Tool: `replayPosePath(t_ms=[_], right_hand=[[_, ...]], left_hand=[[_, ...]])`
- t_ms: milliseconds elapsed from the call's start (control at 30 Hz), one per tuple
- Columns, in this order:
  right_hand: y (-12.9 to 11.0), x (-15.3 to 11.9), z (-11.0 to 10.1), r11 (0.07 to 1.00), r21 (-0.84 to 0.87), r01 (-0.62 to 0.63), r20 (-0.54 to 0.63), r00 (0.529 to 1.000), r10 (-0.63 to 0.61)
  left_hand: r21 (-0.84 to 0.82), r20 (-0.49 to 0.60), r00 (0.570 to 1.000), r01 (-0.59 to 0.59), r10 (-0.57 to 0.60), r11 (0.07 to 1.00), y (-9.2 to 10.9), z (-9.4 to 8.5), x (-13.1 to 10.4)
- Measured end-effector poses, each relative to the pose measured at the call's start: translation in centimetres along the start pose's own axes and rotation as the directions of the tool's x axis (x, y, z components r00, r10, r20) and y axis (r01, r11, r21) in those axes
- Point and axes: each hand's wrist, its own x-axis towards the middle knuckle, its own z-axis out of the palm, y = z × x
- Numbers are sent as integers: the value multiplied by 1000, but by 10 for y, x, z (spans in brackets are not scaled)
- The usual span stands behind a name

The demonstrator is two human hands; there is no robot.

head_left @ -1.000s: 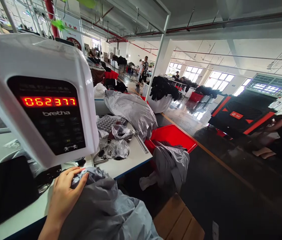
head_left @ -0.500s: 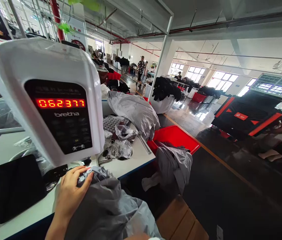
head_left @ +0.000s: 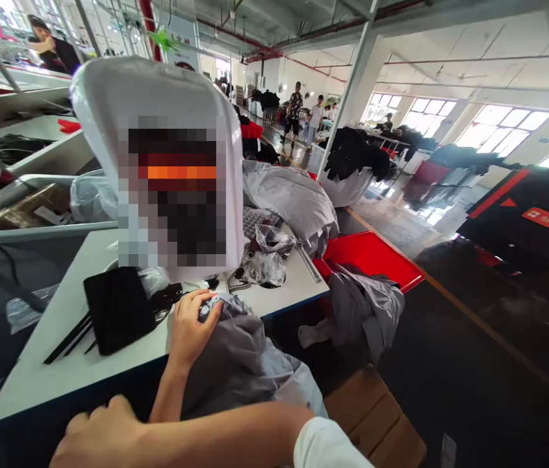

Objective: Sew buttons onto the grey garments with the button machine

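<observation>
My left hand lies on the bunched end of a grey garment, its thumb and fingers closed on the cloth at the table edge, under the white machine head. Below it the garment hangs over the edge. My right arm crosses in front of my left forearm, and my right hand is low at the left, knuckles up and bent. The fingers of that hand are turned down out of sight, so what they hold, if anything, is hidden. A black tablet-like panel rests on the white table left of my left hand.
Clear plastic bags with small parts lie on the table's far side. A red bin with grey garments over its edge stands beyond. A cardboard box sits at lower right. People stand in the distant aisle.
The view has swung left, so everything sits further right. My right arm has come across to the lower left. My left hand keeps its hold on the garment. The display is now pixelated.
</observation>
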Motion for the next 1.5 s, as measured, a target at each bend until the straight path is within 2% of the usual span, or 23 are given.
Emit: replayPosePath(t_ms=[133,200,300,400,500,567,667,733,767,800,833,867,967,1000,1033,1100,1200,1367,1500], right_hand=[[-6,8,20,998,68,14,0,1000,-14],[-6,6,25,992,107,70,-81,995,-62],[-3,-9,28,978,132,164,-240,962,-129],[9,-49,25,947,277,162,-317,946,-69],[39,-113,16,871,457,178,-436,899,45],[69,-158,5,824,560,82,-507,820,264],[120,-208,-15,792,596,-134,-575,617,537],[150,-225,-28,776,566,-279,-606,498,621],[162,-227,-34,772,539,-337,-620,461,635],[172,-226,-40,774,505,-381,-632,447,633],[180,-222,-46,784,465,-412,-638,457,619],[186,-215,-51,801,420,-427,-637,490,595],[196,-184,-63,862,300,-408,-538,674,506],[199,-173,-66,872,269,-410,-485,724,490],[201,-162,-68,869,237,-435,-431,754,496],[208,-146,-70,823,144,-550,-317,762,565],[220,-133,-68,737,10,-675,-187,723,665],[231,-134,-58,765,-15,-644,-161,757,634],[232,-135,-53,766,-15,-643,-160,757,633]], left_hand=[[-18,-8,1000,20,-20,1000,3,-1,-1],[-19,-6,1000,25,-26,1000,3,-1,-1],[-18,5,999,34,-34,999,3,-2,-1],[-30,14,1000,27,-26,999,2,-3,-1],[-34,18,1000,26,-26,999,2,-4,-1],[-39,18,999,39,-38,998,2,-4,-1],[-46,21,998,60,-59,997,3,-3,-1],[-50,23,998,67,-66,997,3,-3,-1],[-52,23,998,68,-67,996,3,-3,-1],[-54,20,998,69,-68,996,3,-3,-1],[-56,18,998,68,-67,996,3,-3,-1],[-57,17,998,67,-66,996,2,-2,-1],[-55,19,998,58,-57,997,1,-1,-1],[-53,17,998,54,-53,997,1,-1,-2],[-53,14,999,50,-49,997,0,-1,-2],[-58,4,999,44,-44,997,-1,-1,-2],[-72,8,999,53,-53,996,-3,0,-1],[-82,8,998,63,-62,995,-4,0,-1],[-80,10,998,56,-56,995,-5,1,-1]])
